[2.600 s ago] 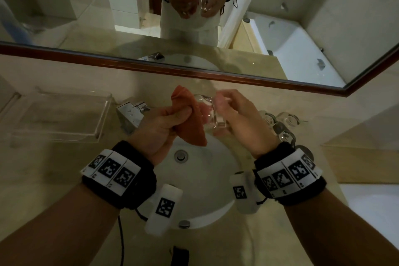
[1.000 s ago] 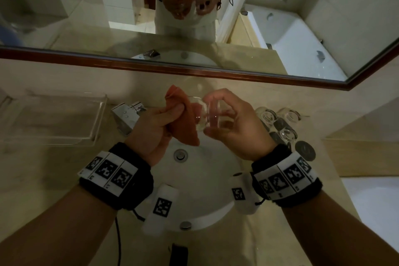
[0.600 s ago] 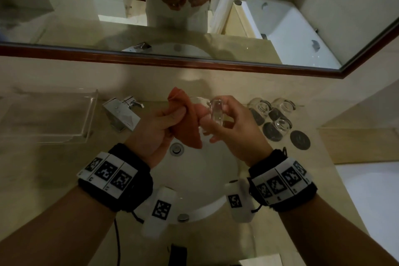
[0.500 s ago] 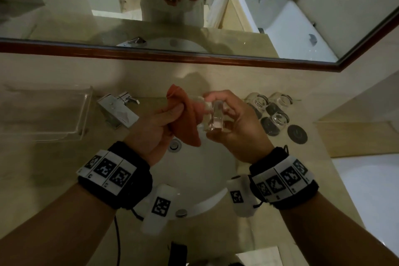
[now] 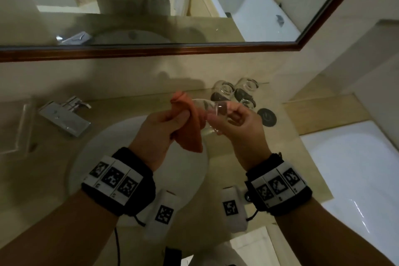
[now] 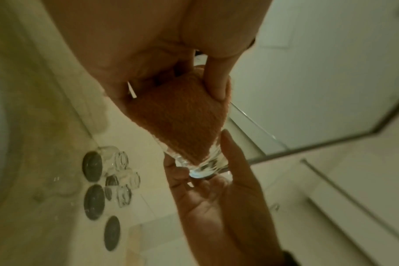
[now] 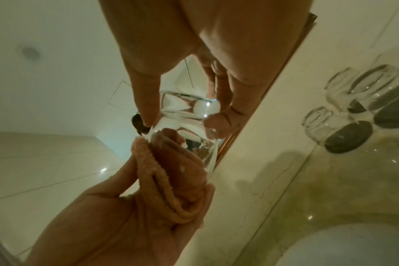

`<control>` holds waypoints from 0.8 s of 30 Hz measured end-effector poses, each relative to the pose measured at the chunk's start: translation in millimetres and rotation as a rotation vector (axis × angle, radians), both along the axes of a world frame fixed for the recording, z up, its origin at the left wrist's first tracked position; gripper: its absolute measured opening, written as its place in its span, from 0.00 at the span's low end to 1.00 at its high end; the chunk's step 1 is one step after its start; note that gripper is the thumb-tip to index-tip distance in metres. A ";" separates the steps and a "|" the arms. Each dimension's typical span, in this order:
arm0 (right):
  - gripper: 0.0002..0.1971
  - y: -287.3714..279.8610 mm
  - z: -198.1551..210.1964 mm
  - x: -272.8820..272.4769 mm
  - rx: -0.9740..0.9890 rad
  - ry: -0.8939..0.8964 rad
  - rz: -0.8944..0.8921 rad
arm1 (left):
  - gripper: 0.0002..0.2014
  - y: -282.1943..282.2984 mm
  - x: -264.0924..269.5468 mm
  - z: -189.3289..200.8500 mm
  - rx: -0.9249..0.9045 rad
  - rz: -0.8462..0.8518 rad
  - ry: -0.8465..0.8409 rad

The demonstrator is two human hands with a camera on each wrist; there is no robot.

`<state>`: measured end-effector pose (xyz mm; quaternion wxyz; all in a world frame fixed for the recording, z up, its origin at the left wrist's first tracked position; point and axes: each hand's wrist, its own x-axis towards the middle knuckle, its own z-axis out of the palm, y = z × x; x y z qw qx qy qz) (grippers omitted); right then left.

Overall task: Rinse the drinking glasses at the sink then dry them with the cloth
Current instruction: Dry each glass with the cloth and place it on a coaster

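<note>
Since half a second ago the view has swung, so the sink [image 5: 90, 157] now sits lower left under the hands and the tap [image 5: 64, 120] has slid further left, while the hands have kept their hold above the basin. The left hand [image 5: 159, 134] grips the orange cloth [image 5: 190, 131], with a wad of it pushed into the mouth of the drinking glass [image 5: 212, 112]. The right hand [image 5: 237, 127] pinches the glass at its thick base, thumb on one side and fingertips [image 7: 146, 108] on the other. The glass lies roughly sideways above the sink's far right edge. Beyond the sink to the right, three more glasses [image 5: 235, 93] stand mouth-down on dark round coasters [image 5: 266, 116] by the wall.
</note>
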<state>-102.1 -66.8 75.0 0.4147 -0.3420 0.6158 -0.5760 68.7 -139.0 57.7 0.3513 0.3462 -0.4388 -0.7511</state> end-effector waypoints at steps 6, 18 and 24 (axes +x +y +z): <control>0.22 8.8 -5.0 -75.3 -0.056 0.183 -0.087 | 0.06 -11.2 -60.1 -7.2 -0.338 0.105 -0.396; 0.39 11.8 -76.3 -280.3 0.202 0.679 -0.134 | 0.12 9.9 -250.7 -52.7 -0.131 -0.004 -0.448; 0.39 -7.8 -136.2 -334.3 0.308 0.737 -0.099 | 0.12 13.2 -287.3 -88.7 0.184 0.061 -0.377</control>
